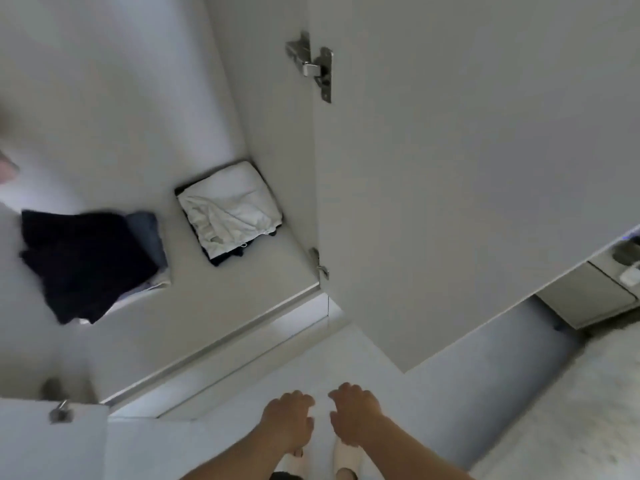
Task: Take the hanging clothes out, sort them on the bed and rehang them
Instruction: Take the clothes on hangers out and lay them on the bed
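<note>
I look down into an open white wardrobe [242,271]. On its floor lies a folded white garment [228,209] on top of something dark, and to the left a pile of dark navy clothes [83,265] over a blue folded piece [149,237]. My left hand [289,419] and my right hand [353,415] hang side by side low in the view, above the floor in front of the wardrobe, fingers loosely curled and holding nothing. A pale blurred edge of fabric [7,168] shows at the far left.
The wardrobe's right door [467,168] stands open, with metal hinges [317,67] on its edge. A left door with a metal knob [60,412] is at the lower left. A pale rug [571,410] and a low unit [588,296] lie to the right. My white slippers [343,459] stand on the floor.
</note>
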